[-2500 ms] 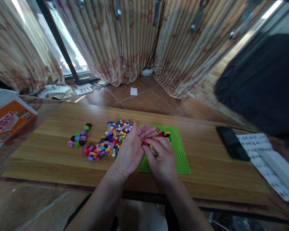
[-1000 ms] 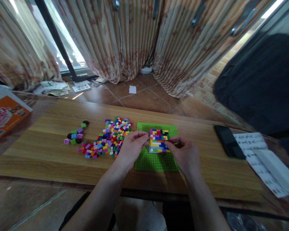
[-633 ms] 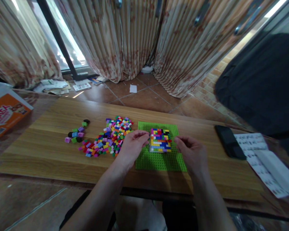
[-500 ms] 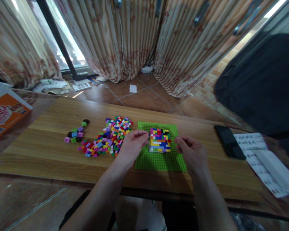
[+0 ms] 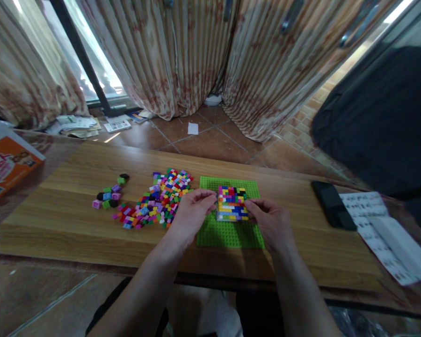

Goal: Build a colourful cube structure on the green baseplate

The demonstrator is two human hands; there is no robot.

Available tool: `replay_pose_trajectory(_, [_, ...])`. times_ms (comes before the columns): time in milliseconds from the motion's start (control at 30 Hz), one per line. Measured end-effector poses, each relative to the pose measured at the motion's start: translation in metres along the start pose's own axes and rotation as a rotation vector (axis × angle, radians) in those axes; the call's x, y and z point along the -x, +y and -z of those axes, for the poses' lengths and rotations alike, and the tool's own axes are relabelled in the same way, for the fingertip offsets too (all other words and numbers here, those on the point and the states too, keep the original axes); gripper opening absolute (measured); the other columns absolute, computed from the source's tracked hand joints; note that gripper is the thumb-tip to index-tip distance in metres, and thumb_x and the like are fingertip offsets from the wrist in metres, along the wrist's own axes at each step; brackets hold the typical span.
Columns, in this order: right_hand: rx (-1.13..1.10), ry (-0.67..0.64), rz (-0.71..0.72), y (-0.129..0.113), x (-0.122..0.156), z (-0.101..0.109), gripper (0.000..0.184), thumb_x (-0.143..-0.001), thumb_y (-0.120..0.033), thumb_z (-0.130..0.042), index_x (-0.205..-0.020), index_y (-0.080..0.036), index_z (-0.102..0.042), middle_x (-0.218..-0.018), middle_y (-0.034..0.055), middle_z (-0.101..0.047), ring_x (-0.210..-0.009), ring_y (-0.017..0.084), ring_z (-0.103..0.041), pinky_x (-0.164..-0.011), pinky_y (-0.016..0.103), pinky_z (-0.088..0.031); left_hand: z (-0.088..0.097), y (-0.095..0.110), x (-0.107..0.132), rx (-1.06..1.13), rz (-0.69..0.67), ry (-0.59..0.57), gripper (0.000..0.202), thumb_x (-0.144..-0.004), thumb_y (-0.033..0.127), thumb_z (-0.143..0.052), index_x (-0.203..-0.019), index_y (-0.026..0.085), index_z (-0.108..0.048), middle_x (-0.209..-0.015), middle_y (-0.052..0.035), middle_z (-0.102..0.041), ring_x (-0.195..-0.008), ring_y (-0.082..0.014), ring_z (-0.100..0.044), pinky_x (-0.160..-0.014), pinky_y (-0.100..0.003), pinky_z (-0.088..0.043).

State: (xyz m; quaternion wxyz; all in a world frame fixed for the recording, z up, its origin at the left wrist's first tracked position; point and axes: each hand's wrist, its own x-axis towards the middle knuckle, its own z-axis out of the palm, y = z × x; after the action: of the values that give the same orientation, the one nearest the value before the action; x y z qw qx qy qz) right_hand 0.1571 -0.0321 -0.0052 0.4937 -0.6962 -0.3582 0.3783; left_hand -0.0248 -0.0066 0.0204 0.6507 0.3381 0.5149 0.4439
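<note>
A block of many-coloured toy bricks [image 5: 231, 205] rises from the green studded baseplate [image 5: 231, 238]. My left hand [image 5: 197, 205] is at the block's left side, thumb and fingers pinched together. Whatever it may hold there is too small to make out. On the opposite side, my right hand [image 5: 270, 219] has its thumb and forefinger pressed at the block's right edge, where they cover part of it. I cannot see what lies between those fingertips. Beside my left hand spreads a pile of loose small bricks [image 5: 161, 203].
Larger bricks [image 5: 107, 196] lie farther left on the wooden table [image 5: 73, 229]. To the right are a black phone [image 5: 333, 206] and printed paper sheets [image 5: 368, 224]. An orange and white package [image 5: 10, 161] sits at the far left. Curtains [image 5: 196, 56] hang beyond the table.
My right hand has moved left, from beside the block to its right edge, and now covers the spot where a red brick jutted out. My left hand has stayed in place.
</note>
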Motion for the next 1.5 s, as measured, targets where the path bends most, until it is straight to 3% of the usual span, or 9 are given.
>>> replay_pose_trajectory(300, [-0.122, 0.031, -0.065, -0.007, 0.004, -0.002, 0.028, -0.054, -0.039, -0.082, -0.065, -0.015, -0.073, -0.057, 0.0032, -0.069, -0.050, 0.013, -0.061, -0.049, 0.025, -0.054, -0.001, 0.000, 0.000, 0.006, -0.007, -0.004, 0.005, -0.070, 0.018, -0.070, -0.075, 0.015, -0.071, -0.070, -0.0023, -0.067, -0.063, -0.0103, -0.058, -0.063, -0.024, -0.043])
replay_pose_trajectory(567, [-0.065, 0.040, -0.021, -0.003, 0.003, -0.007, 0.030, -0.057, -0.043, -0.078, -0.065, -0.014, -0.074, -0.055, 0.0036, -0.068, -0.047, 0.015, -0.060, -0.044, 0.025, -0.049, 0.000, 0.000, 0.001, -0.004, -0.016, -0.023, 0.010, -0.068, 0.021, -0.072, -0.076, 0.015, -0.072, -0.070, -0.0022, -0.067, -0.064, -0.0105, -0.058, -0.064, -0.024, -0.043])
replay_pose_trajectory(800, [0.086, 0.071, 0.077, 0.007, -0.006, -0.008, 0.030, -0.064, -0.044, -0.072, -0.068, -0.014, -0.075, -0.060, 0.0058, -0.071, -0.054, 0.018, -0.064, -0.050, 0.026, -0.049, -0.001, -0.001, 0.001, -0.017, -0.020, 0.004, 0.011, -0.067, 0.022, -0.072, -0.075, 0.015, -0.072, -0.072, -0.0022, -0.067, -0.065, -0.0109, -0.059, -0.065, -0.024, -0.044])
replay_pose_trajectory(1067, [0.043, 0.035, 0.090, 0.002, 0.000, -0.008, 0.032, -0.066, -0.047, -0.072, -0.071, -0.015, -0.076, -0.061, 0.0040, -0.071, -0.056, 0.017, -0.063, -0.052, 0.025, -0.048, 0.002, 0.000, 0.000, -0.012, -0.027, 0.000, 0.014, -0.065, 0.024, -0.074, -0.076, 0.015, -0.072, -0.073, -0.0023, -0.067, -0.065, -0.0102, -0.058, -0.066, -0.024, -0.044])
replay_pose_trajectory(1200, [-0.146, 0.156, -0.027, -0.010, 0.002, -0.007, 0.040, -0.060, -0.055, -0.076, -0.064, -0.015, -0.072, -0.063, 0.0042, -0.071, -0.050, 0.013, -0.058, -0.050, 0.025, -0.049, 0.012, 0.008, -0.002, 0.030, -0.062, 0.040, 0.019, -0.061, 0.027, -0.077, -0.075, 0.016, -0.071, -0.077, -0.0019, -0.067, -0.066, -0.0100, -0.058, -0.066, -0.024, -0.044])
replay_pose_trajectory(1300, [-0.259, 0.239, -0.018, -0.016, 0.001, -0.005, 0.042, -0.056, -0.056, -0.079, -0.063, -0.016, -0.070, -0.063, 0.0043, -0.070, -0.046, 0.010, -0.054, -0.048, 0.024, -0.047, 0.026, 0.015, -0.006, 0.036, -0.108, 0.094, 0.024, -0.059, 0.030, -0.079, -0.077, 0.016, -0.071, -0.076, -0.0015, -0.067, -0.064, -0.0104, -0.057, -0.064, -0.024, -0.043])
replay_pose_trajectory(1500, [-0.314, 0.257, 0.023, -0.012, 0.004, -0.008, 0.036, -0.057, -0.050, -0.080, -0.065, -0.016, -0.070, -0.063, 0.0032, -0.068, -0.050, 0.010, -0.055, -0.051, 0.024, -0.047, 0.067, 0.025, -0.015, -0.312, -0.290, 0.226, 0.009, -0.066, 0.021, -0.071, -0.074, 0.017, -0.071, -0.066, -0.0003, -0.066, -0.060, -0.0132, -0.054, -0.059, -0.024, -0.038])
